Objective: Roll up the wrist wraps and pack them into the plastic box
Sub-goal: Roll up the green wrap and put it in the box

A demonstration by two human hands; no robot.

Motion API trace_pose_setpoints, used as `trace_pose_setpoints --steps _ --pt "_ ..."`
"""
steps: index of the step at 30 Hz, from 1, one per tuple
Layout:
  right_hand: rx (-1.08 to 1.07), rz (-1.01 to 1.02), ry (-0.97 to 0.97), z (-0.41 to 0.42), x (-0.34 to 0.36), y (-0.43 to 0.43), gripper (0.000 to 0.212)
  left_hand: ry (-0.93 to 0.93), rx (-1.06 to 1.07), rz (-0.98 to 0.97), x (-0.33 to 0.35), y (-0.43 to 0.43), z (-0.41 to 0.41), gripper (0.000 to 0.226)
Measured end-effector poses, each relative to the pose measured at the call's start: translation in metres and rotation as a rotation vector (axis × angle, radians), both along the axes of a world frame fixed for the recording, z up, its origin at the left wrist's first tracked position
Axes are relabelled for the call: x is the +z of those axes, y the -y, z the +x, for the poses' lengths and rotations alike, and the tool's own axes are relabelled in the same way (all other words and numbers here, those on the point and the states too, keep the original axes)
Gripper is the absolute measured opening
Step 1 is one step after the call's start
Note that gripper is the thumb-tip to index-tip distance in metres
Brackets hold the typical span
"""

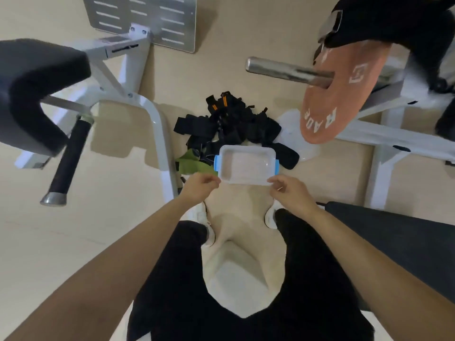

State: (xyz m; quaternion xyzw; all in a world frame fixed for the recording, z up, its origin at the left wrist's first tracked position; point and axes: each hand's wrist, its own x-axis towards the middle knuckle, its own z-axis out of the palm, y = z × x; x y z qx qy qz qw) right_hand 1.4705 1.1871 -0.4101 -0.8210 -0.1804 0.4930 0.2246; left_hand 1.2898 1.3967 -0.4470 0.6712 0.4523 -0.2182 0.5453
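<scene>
plastic box (246, 166): clear, smooth plastic with a slight gloss; side clips of opaque light-blue plastic
wrist wraps (229, 124): black woven cloth, matt, some with orange stripes
green cloth (189, 163): soft, matt fabric
weight plate (339, 94): orange-red, matt, rubber-like face
barbell sleeve (283, 70): bare metal, dull brushed sheen
machine frame (157, 124): white-painted metal tube, glossy
pad (32, 89): black, matt upholstered covering
slotted plate (140, 18): grey metal, satin finish
floor (98, 242): beige, smooth, faintly shiny

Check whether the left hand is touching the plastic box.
Touching. The head view shows the left hand pinching the near left corner of the plastic box, with no gap between fingers and rim.
</scene>
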Motion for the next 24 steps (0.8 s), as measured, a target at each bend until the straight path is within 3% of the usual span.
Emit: trace_pose_setpoints --steps 5,9,12,16,19,24 --pt "0.137 -0.031 0.031 0.036 -0.194 -0.029 0.029 -0.070 0.025 0.097 -0.176 -0.018 0.027 0.021" --pt "0.330 -0.014 0.077 0.024 -0.332 -0.044 0.043 -0.069 -0.084 0.345 -0.313 -0.029 0.021 0.037" --pt "0.577 0.024 0.126 0.001 -0.411 -0.046 0.053 -0.120 -0.379 0.532 -0.404 -0.039 -0.001 0.066" --pt "0.683 0.119 0.238 -0.017 -0.474 -0.033 0.034 -0.221 -0.708 0.635 -0.476 -0.061 -0.017 0.096" --pt "0.625 0.187 0.320 -0.023 -0.492 -0.029 0.029 -0.279 -0.764 0.602 -0.493 -0.073 -0.014 0.085" --pt "0.592 0.122 0.283 -0.031 -0.473 -0.023 0.035 -0.210 -0.644 0.558 -0.467 -0.075 -0.037 0.049"
